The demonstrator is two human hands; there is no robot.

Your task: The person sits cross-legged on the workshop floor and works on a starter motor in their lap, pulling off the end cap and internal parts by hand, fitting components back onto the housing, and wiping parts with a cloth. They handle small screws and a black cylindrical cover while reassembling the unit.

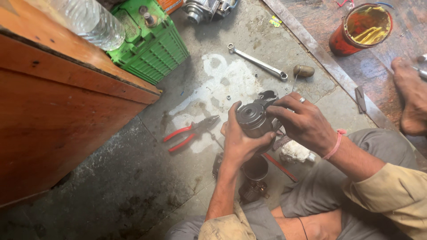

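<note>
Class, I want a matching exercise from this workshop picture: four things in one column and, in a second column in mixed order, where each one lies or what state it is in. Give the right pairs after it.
Things
1. pliers
2. spanner
3. red tin
4. dark round metal part

Places or states
A. held up between the left hand and the right hand
B. top right, with yellow pieces inside
C. on the floor left of the hands, red handles spread
D. flat on the floor beyond the hands, near a pale stain

Pairs: 1-C, 2-D, 3-B, 4-A
</note>
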